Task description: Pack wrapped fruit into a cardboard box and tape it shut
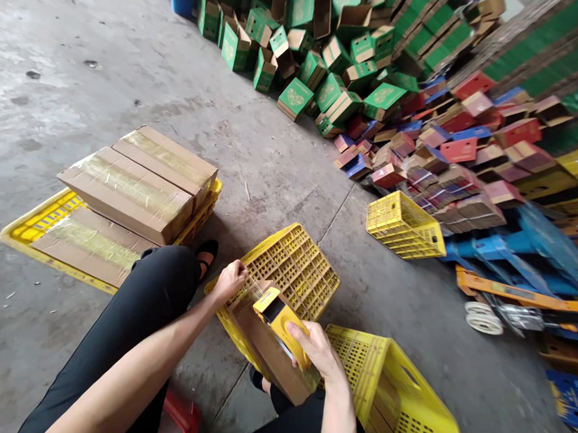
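Note:
My right hand (317, 353) is wrapped round a boxy yellow hand-held device (282, 325) with a dark window; its exact kind does not show clearly. My left hand (231, 279) is closed in a pinch at the device's far end. A thin strand or strip seems to run from its fingers to the device, too fine to name. Underneath, a long brown cardboard box (262, 349) lies on a yellow plastic crate (301, 258) with its gridded base up. The device hides part of the box.
Taped cardboard boxes (135, 193) lie on a yellow crate (20, 236) at the left. Another yellow crate (416, 378) is close by on the right, one (402, 226) farther off. Beyond are heaped green cartons (330, 90), red and blue cartons (461, 147), and a pallet jack (513, 288).

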`<action>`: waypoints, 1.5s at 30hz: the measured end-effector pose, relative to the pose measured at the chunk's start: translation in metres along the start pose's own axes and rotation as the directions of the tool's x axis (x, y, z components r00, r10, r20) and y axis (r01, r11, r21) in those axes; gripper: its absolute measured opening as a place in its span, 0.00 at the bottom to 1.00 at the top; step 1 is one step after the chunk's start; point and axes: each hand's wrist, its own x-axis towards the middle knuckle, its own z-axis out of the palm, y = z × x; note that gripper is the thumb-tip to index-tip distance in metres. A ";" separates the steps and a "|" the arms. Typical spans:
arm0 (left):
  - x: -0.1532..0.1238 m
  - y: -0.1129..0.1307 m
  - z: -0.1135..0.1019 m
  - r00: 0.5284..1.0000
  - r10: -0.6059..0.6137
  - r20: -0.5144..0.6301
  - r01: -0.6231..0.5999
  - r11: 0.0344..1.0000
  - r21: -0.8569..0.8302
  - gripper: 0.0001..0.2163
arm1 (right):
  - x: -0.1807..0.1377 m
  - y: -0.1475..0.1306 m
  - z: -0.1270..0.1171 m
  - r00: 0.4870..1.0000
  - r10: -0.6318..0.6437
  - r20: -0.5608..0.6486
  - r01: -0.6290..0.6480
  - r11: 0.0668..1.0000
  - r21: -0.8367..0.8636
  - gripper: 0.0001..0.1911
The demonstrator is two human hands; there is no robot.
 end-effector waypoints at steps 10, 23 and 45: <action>-0.003 -0.015 0.030 0.996 -0.085 0.031 0.086 0.995 -0.048 0.05 | -0.003 0.007 0.001 0.999 -0.027 -0.018 0.028 0.999 0.047 0.32; -0.012 -0.028 0.049 0.997 0.047 0.056 -0.043 0.997 -0.066 0.05 | 0.000 0.007 0.000 0.999 -0.035 -0.027 0.036 0.999 0.035 0.34; -0.065 -0.027 0.038 0.883 0.386 0.266 -0.329 0.915 -0.235 0.35 | -0.006 0.008 -0.006 0.999 -0.023 0.033 0.019 0.993 0.117 0.36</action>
